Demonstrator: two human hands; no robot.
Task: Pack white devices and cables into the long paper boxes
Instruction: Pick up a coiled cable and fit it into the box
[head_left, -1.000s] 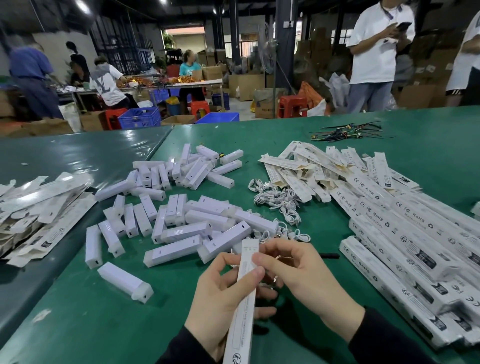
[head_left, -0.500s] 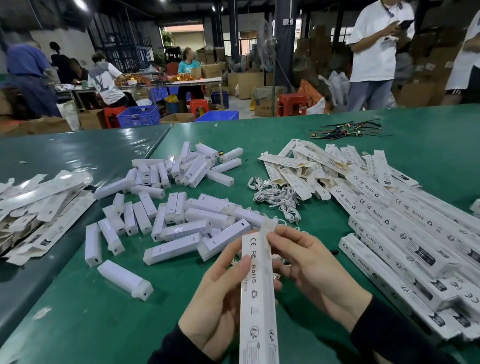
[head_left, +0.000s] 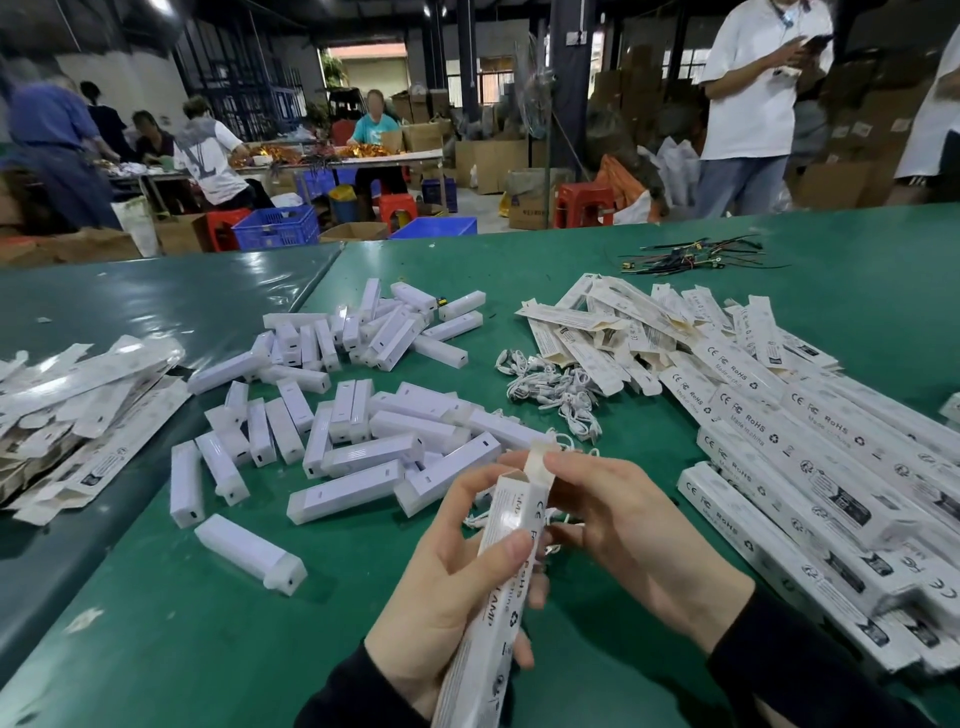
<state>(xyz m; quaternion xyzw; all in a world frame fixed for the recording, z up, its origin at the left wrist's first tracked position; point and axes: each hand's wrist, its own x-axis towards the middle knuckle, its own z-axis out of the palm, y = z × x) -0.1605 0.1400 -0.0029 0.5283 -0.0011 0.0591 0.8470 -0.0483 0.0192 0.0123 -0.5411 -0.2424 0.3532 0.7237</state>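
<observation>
My left hand (head_left: 457, 582) grips a long white paper box (head_left: 491, 618) that points away from me, its far end open. My right hand (head_left: 618, 525) pinches the box's end flap (head_left: 537, 462), which stands up. Several white devices (head_left: 363, 431) lie scattered on the green table (head_left: 208, 649) beyond my hands. A tangle of white cables (head_left: 556, 387) lies behind them, and a few cable loops show under my right hand. Whether anything is inside the held box cannot be seen.
Filled long boxes (head_left: 810, 467) are stacked in rows at the right. Flat unfolded boxes lie in a pile at the back centre (head_left: 613, 332) and another at the left (head_left: 78, 405). Black cable ties (head_left: 691, 257) lie far back. People work and stand beyond the table.
The box has turned in my left hand and its far end has opened up. My right hand's fingers have moved onto the end flap and lifted it.
</observation>
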